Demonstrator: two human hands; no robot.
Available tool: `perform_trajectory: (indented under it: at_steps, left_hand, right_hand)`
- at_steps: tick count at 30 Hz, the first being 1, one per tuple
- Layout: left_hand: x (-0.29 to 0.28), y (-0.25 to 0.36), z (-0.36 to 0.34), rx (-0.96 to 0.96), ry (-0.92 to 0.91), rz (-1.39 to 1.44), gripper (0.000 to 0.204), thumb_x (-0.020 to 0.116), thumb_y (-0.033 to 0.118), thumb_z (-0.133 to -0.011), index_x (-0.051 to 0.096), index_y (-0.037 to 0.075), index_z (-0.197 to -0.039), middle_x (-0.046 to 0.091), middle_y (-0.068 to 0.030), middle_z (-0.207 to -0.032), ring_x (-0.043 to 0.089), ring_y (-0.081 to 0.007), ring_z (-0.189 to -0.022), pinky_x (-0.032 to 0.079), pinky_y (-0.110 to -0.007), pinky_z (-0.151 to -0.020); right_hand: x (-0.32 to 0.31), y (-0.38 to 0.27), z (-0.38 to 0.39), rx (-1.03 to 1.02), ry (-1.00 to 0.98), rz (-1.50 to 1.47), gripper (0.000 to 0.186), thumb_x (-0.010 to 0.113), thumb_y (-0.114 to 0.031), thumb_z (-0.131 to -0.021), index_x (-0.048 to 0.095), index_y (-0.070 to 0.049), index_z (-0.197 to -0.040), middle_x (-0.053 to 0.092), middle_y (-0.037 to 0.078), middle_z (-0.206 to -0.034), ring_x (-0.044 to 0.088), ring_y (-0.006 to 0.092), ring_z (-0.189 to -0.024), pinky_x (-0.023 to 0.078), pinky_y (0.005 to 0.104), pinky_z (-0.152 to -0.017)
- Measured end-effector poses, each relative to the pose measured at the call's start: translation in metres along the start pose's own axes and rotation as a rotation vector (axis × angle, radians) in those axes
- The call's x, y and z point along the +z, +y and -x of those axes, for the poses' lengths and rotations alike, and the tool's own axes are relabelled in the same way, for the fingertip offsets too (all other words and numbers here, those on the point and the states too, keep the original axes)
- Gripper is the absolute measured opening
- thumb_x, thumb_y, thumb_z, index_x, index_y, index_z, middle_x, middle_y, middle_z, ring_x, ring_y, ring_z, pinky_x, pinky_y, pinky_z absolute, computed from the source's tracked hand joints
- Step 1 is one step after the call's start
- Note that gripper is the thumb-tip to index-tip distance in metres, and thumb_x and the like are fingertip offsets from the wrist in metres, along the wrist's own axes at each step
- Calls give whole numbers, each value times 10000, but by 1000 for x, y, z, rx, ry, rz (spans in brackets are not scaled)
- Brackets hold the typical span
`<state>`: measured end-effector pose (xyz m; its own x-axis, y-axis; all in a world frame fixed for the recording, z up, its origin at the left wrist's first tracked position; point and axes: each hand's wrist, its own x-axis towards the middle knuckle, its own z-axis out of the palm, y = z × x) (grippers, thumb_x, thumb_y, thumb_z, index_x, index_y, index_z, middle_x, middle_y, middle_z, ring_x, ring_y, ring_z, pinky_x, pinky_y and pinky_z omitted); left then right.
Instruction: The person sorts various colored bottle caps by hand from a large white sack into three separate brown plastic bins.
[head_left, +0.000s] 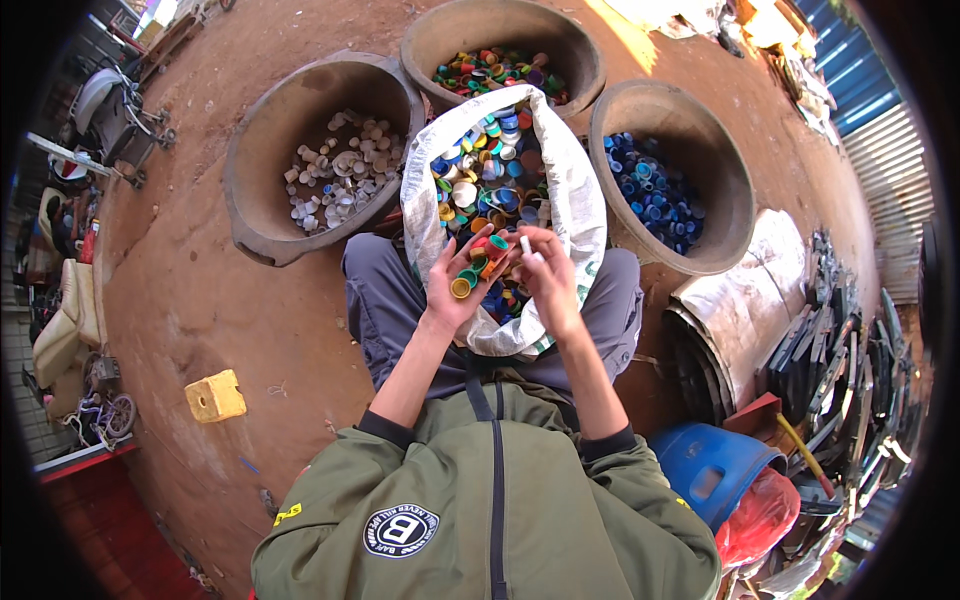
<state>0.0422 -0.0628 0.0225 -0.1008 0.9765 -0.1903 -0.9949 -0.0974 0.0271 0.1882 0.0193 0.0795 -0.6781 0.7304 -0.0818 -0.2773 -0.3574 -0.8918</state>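
Between my knees stands a white woven sack [577,190], its rim rolled open around mixed bottle caps [490,185] in many colours. Over its near part, my left hand [450,295] is palm up and cupped around several bottle caps [480,265], green, yellow, red and orange. Close beside it on the right, my right hand [552,285] has its fingers bent together. At its fingertips shows a small white cap [526,245], seen edge-on. The fingers partly hide what else the right hand may hold.
Three big brown tubs stand around the sack: one with whitish caps [335,180] at left, one with red and green caps [490,70] behind, one with blue caps [650,195] at right. A yellow block [215,397] lies left; a blue drum [710,470] lies right.
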Motion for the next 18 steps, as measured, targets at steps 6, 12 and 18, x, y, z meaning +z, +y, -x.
perform_trajectory:
  at_steps: [6,12,18]
  left_hand:
    - [5,-1,1,33,0,105,586,356,400,-1047,342,-35,-1441,407,-266,-1456,380,-425,-1376,333,-515,-1153]
    - [-12,-2,-1,56,34,184,561,391,382,-1041,395,-47,-1402,471,-248,-1401,444,-396,-1331,334,-525,-1152]
    - [-34,-2,0,51,114,-17,471,443,403,-1027,540,15,-1277,621,-118,-1207,548,-271,-1195,351,-440,-1112]
  right_hand:
    - [-18,-26,-21,140,-15,-457,550,522,-275,-984,409,39,-1422,454,210,-1449,477,279,-1322,464,350,-1043]
    - [24,-19,-80,247,-85,-657,492,454,-226,-1019,417,90,-1396,457,240,-1438,436,331,-1357,370,420,-1146]
    - [108,16,-180,375,-177,-649,552,394,-335,-1052,321,27,-1463,321,283,-1481,418,361,-1344,376,459,-1131]
